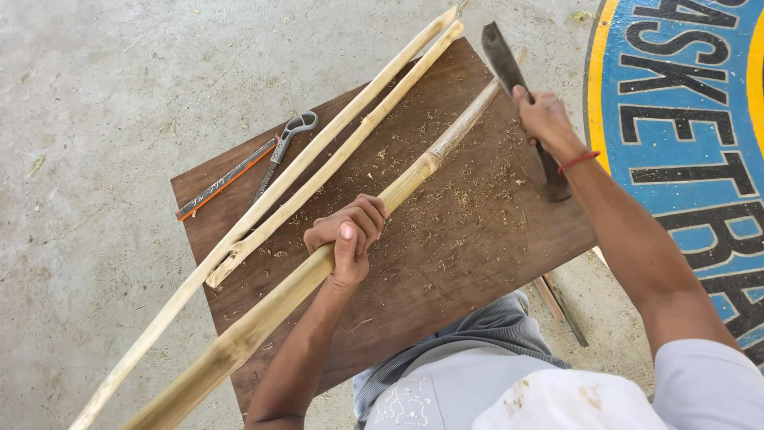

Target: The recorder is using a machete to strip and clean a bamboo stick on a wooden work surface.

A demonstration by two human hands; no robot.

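My left hand (348, 236) grips a long pale bamboo pole (263, 314) that lies slantwise across a brown wooden board (477, 239). My right hand (544, 118) holds a dark broad-bladed knife (503, 57) by its handle, blade raised beside the pole's far end. A red string circles my right wrist. Two thinner peeled sticks (318, 163) lie side by side on the board left of the pole.
Grey metal pincers (288, 137) and a thin dark-and-orange strip (224, 179) rest on the board's far left corner. Wood shavings litter the board. Around it is concrete floor, with a blue, yellow and black painted emblem (684, 103) at right. A thin stick (561, 306) lies near my knee.
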